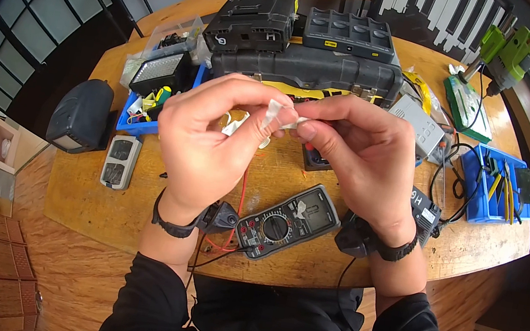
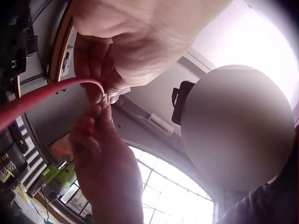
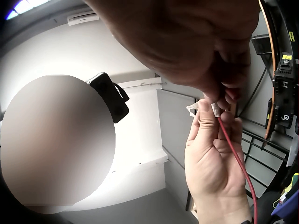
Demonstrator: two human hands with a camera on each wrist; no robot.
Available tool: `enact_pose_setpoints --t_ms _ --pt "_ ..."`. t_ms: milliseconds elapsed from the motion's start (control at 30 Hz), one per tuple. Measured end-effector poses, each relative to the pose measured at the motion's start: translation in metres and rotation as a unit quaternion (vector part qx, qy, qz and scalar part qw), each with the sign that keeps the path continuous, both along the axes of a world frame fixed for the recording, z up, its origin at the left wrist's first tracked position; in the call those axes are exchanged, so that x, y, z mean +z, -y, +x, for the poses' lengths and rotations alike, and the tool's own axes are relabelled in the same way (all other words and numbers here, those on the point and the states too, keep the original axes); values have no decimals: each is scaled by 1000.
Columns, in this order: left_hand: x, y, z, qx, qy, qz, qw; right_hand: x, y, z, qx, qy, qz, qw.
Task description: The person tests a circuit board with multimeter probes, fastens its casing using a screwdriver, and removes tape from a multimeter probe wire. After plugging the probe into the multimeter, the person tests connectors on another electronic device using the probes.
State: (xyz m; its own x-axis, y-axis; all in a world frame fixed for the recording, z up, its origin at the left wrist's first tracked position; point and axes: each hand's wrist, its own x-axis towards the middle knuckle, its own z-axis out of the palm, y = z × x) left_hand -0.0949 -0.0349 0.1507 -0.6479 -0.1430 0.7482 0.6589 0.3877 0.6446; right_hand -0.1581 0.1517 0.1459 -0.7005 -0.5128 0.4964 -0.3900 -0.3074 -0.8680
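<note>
Both hands are raised over the table, fingertips meeting. The left hand (image 1: 210,134) pinches a white strip (image 1: 273,112) that looks like tape or tissue, and the right hand (image 1: 369,159) pinches its other side. In the right wrist view a red cable (image 3: 237,158) runs down from the white wrapping (image 3: 215,110) between the fingertips. The left wrist view shows the red cable (image 2: 51,89) curving into the same pinch. Below the hands a multimeter (image 1: 287,222) lies on the table. Fingers cover the cable's end.
The wooden table (image 1: 192,255) holds black cases (image 1: 307,66) at the back, a blue bin (image 1: 152,119) and grey device (image 1: 120,161) at left, and a blue tray of tools (image 1: 498,189) at right. A green drill (image 1: 511,56) stands at back right.
</note>
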Motion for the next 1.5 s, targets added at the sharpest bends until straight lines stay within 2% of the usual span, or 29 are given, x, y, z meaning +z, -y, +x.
enact_pose_setpoints --t_ms 33,100,333,367,433,533,567,633,667,733,833,933,1000,1033,1100,1267,1333,1367,1433,1500 --pt "-1 -1 0 0 0 0 1000 -1 1 0 -8 -3 0 1000" --pt "0 -4 2 -62 69 131 987 -4 4 -2 -25 -33 -5 999" --pt "0 3 -2 -113 112 181 971 -9 7 -7 -101 -172 18 980" --pt "0 3 -2 -123 109 190 968 -9 8 -7 -100 -172 18 980" --pt "0 2 -4 -130 105 201 965 -9 13 -6 -96 -170 -48 980" --pt "6 0 -4 -114 116 225 961 -6 15 0 -137 -154 -55 977" --pt "9 4 -3 -132 138 210 959 -6 14 -1 -137 -154 -55 977" --pt "11 11 -1 -151 160 196 956 -6 9 -3 -144 -252 -8 957" --pt "11 15 -1 -173 178 191 950 -4 7 -4 -144 -252 -8 957" --pt "12 16 -1 -195 195 186 943 -1 4 -5 -154 -345 33 925" --pt "13 12 -2 -186 218 210 935 -2 11 -6 -170 -354 -5 920" --pt "14 12 -1 -165 242 195 936 -3 10 -9 -168 -373 14 912" --pt "12 12 -1 -132 214 154 956 -3 10 -12 -170 -381 11 909" --pt "12 8 1 -131 214 154 956 -3 10 -13 -171 -390 7 905" --pt "18 -6 6 -95 146 185 967 0 9 -8 -182 -370 8 911" --pt "11 -5 4 -62 65 165 982 -2 7 -9 -181 -352 14 918" --pt "5 -2 1 -13 -6 61 998 0 6 -7 -193 -335 12 922" --pt "4 2 0 -15 -7 60 998 1 5 -7 -195 -336 12 922" --pt "3 7 -1 12 -45 -85 995 4 2 -7 -203 -319 25 925" --pt "7 1 1 10 -14 -62 998 3 1 -8 -201 -316 21 927"
